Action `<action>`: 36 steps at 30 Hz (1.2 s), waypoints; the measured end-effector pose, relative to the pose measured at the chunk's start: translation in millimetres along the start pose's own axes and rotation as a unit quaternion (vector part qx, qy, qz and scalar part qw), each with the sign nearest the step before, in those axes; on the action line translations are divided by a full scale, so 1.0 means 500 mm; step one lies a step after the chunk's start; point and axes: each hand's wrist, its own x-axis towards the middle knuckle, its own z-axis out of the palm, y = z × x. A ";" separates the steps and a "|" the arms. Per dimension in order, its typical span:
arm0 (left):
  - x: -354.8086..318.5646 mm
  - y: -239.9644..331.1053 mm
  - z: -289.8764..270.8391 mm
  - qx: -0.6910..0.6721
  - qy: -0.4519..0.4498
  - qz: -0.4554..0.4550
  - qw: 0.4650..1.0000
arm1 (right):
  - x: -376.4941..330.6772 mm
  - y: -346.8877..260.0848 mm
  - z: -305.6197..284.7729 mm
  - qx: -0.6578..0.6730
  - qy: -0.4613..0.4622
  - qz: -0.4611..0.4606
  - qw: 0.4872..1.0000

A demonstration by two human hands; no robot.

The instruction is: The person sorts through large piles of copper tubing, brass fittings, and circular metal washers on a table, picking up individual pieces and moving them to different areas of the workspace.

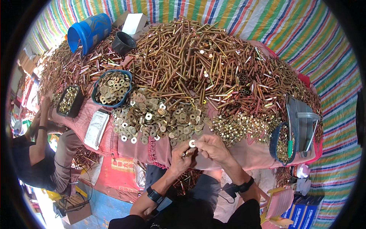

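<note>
My right hand is closed, pinching a round metal washer between thumb and fingertips. Close beside it, my left hand is curled round a thin brass-coloured metal rod; only its end shows. Both hands are over the near edge of the pink cloth. Just beyond them lies a heap of loose washers, with a heap of small brass-coloured nuts to its right. Behind both rises a large mound of brass-coloured metal rods and tubes.
A blue-rimmed tub holds washers; dark tubs of nuts stand left and right. A grey scoop-shaped container is far right. A blue bucket lies on its side at the back. Another person sits at left.
</note>
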 end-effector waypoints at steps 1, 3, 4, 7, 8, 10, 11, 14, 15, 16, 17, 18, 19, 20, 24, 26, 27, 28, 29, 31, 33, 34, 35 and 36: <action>-0.001 0.000 -0.001 -0.001 0.004 -0.005 1.000 | -0.005 0.003 0.007 0.012 0.023 0.012 1.000; -0.005 0.000 0.001 -0.005 0.009 -0.015 1.000 | -0.008 0.003 0.007 -0.017 0.037 -0.007 0.999; -0.005 0.000 0.004 0.018 0.017 0.010 1.000 | -0.007 0.001 0.000 -0.062 0.066 -0.010 0.996; -0.011 0.006 0.011 0.055 0.042 0.030 0.997 | 0.044 -0.006 -0.037 -0.293 0.211 -0.157 0.919; -0.014 0.011 0.013 0.042 0.046 0.005 0.998 | 0.075 -0.011 -0.057 -0.377 0.265 -0.226 0.858; -0.015 0.018 0.014 0.014 0.045 -0.026 0.999 | 0.139 -0.025 -0.101 -0.490 0.302 -0.219 0.788; -0.015 0.021 0.014 -0.002 0.040 -0.033 0.999 | 0.167 -0.030 -0.120 -0.535 0.293 -0.199 0.767; -0.014 0.026 0.012 -0.012 0.026 -0.040 0.999 | 0.233 -0.039 -0.155 -0.620 0.271 -0.079 0.733; -0.014 0.026 0.011 -0.012 0.022 -0.047 0.999 | 0.246 -0.041 -0.161 -0.628 0.260 -0.062 0.731; -0.013 0.025 0.013 -0.044 0.032 -0.041 0.998 | 0.252 -0.042 -0.165 -0.632 0.247 -0.030 0.734; -0.012 0.023 0.013 -0.030 0.037 -0.021 0.999 | 0.250 -0.041 -0.167 -0.610 0.253 -0.049 0.750; -0.011 0.020 0.014 -0.017 0.039 -0.001 0.999 | 0.241 -0.041 -0.168 -0.582 0.258 -0.053 0.769; -0.009 0.016 0.015 0.001 0.044 0.017 0.999 | 0.232 -0.042 -0.168 -0.550 0.267 -0.064 0.789; -0.010 0.014 0.018 -0.027 0.044 -0.015 0.999 | 0.214 -0.041 -0.166 -0.505 0.266 -0.103 0.815; -0.011 0.005 0.018 -0.004 0.048 0.010 0.999 | 0.105 -0.022 -0.122 -0.141 0.202 -0.120 0.962; -0.008 0.004 0.021 0.011 0.059 0.043 0.997 | 0.047 -0.006 -0.079 -0.070 0.171 -0.155 0.970; -0.009 0.005 0.021 0.014 0.053 0.033 0.998 | 0.027 0.001 -0.055 -0.052 0.171 -0.165 0.970; -0.008 0.006 0.019 0.023 0.046 0.026 0.998 | 0.015 0.005 -0.032 -0.037 0.165 -0.184 0.968; -0.007 0.008 0.018 0.038 0.045 0.021 0.998 | 0.006 0.008 -0.010 -0.024 0.156 -0.203 0.966; -0.006 0.013 0.019 0.032 0.051 0.035 0.998 | -0.002 0.010 0.026 -0.053 0.162 -0.229 0.958; -0.006 0.016 0.018 0.035 0.059 0.041 0.997 | -0.010 0.010 0.055 -0.088 0.182 -0.279 0.939; -0.006 0.016 0.018 0.037 0.059 0.040 0.997 | -0.012 0.005 0.060 -0.110 0.202 -0.291 0.929; -0.005 0.015 0.018 0.044 0.062 0.038 0.996 | -0.017 0.000 0.061 -0.178 0.216 -0.307 0.909; -0.005 0.014 0.019 0.038 0.058 0.041 0.997 | -0.022 -0.004 0.062 -0.242 0.223 -0.318 0.889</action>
